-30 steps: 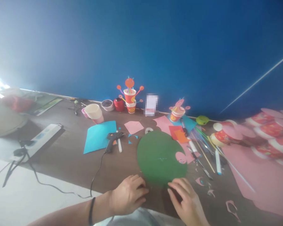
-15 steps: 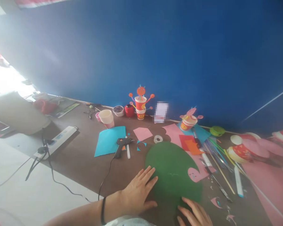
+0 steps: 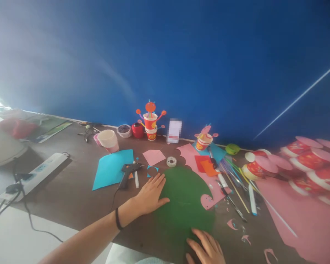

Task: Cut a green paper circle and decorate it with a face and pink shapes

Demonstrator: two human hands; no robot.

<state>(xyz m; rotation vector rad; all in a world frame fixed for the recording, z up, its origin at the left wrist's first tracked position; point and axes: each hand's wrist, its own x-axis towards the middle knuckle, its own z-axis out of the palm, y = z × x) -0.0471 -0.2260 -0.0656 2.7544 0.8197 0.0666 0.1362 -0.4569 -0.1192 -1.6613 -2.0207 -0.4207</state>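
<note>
A large round sheet of green paper (image 3: 184,198) lies flat on the brown table. My left hand (image 3: 150,194) rests on its left edge, fingers stretched and thumb apart, holding nothing. At the sheet's near edge is my right hand (image 3: 206,247), its fingers spread and slightly bent; the lower part of this hand is cut off by the frame. A small pink paper piece with a face drawn on it (image 3: 206,201) overlaps the green sheet's right edge. Just beyond my left hand lies a blue paper scrap with a round hole (image 3: 149,171).
A black glue gun (image 3: 126,174) and a blue sheet (image 3: 110,167) lie at left, near a white power strip (image 3: 41,172). Paper-cup figures (image 3: 150,123) stand by the blue wall. Scissors (image 3: 233,203), a marker (image 3: 252,200) and pink paper (image 3: 299,216) lie right, near several red cups (image 3: 313,165).
The view has turned to the right, so the table things appear further left. My left hand has moved up along the green sheet's left edge. My right hand stays by the near edge.
</note>
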